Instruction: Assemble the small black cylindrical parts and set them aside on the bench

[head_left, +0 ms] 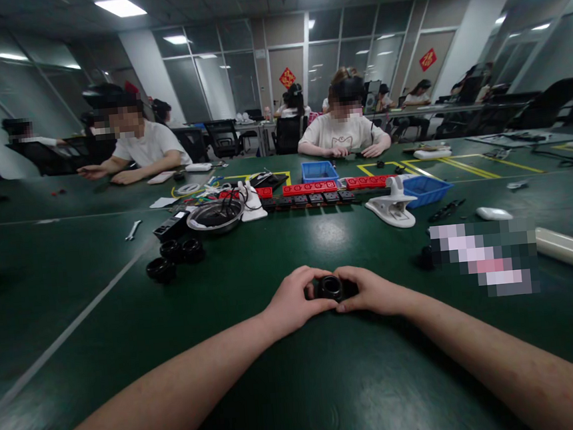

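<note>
Between my two hands is a black ring-shaped part point(329, 287), hollow in the middle with a glossy rim, low over the green table. My left hand point(300, 297) curls round its left side, with the thumb along the near edge. On the other side my right hand point(369, 291) closes on the part, thumb near and fingers beyond. Its underside is hidden. Farther left stand three similar black round parts, the nearest black part point(161, 269) a little apart from the other two.
Beyond my hands lie red power strips point(310, 188), a metal bowl point(216, 217) with black cable, a white clamp base point(392, 209) and a blue bin point(427, 189). A wrench point(133, 230) lies left; a cream cylinder point(569, 248) lies right. Two people sit across the table.
</note>
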Demonstrator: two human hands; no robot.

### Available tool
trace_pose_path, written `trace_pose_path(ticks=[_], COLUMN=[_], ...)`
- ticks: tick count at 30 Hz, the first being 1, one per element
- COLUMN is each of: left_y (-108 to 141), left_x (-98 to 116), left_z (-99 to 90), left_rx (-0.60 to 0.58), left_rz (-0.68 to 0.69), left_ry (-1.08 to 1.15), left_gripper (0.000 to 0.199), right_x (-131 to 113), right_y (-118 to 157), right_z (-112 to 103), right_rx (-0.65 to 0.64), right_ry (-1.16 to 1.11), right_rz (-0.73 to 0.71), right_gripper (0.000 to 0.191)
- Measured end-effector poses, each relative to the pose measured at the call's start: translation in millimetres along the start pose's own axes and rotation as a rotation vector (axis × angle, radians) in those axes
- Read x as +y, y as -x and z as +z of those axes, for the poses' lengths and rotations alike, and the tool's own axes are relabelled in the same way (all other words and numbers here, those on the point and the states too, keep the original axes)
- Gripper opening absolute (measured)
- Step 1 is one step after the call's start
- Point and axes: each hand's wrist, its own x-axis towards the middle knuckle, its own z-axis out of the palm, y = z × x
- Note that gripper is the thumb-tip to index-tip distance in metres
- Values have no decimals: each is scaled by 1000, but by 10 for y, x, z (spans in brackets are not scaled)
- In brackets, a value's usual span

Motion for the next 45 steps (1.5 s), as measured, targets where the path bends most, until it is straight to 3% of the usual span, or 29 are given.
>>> trace_pose_path(ticks=[4, 7, 9, 12, 18, 24, 39, 41, 45], left_y=[12, 17, 20, 25, 27, 30, 14, 18, 34], left_x=[17, -5, -19, -18, 14, 31, 46, 80, 120], left_z=[80, 98, 80, 36, -2, -18, -22, -8, 53], left_rx=[143, 159, 99, 4, -49, -49, -83, -53, 85], left_rz=[-98, -86, -47, 14, 42, 89, 88, 48, -56], left_ry=[-37, -14, 13, 34, 59, 13, -81, -108, -185], left_gripper=[35, 36, 37, 38, 37, 35, 39, 37, 35], right_x=[-68, -121, -129, -104, -35, -35, 7, -13, -102], right_y=[-6, 14, 38, 73, 82, 77, 47, 42, 40], right_z=[173, 219, 191, 98, -56, -108, -46, 4, 164], right_rx=[271, 342, 296, 123, -79, -141, -50, 1, 231], right_ry=[326, 444, 369, 191, 29, -34, -9, 61, 367], right_rz=[121, 100, 21, -94, -143, -204, -69, -20, 92], right_gripper=[34, 38, 47, 54, 36, 28, 29, 31, 34])
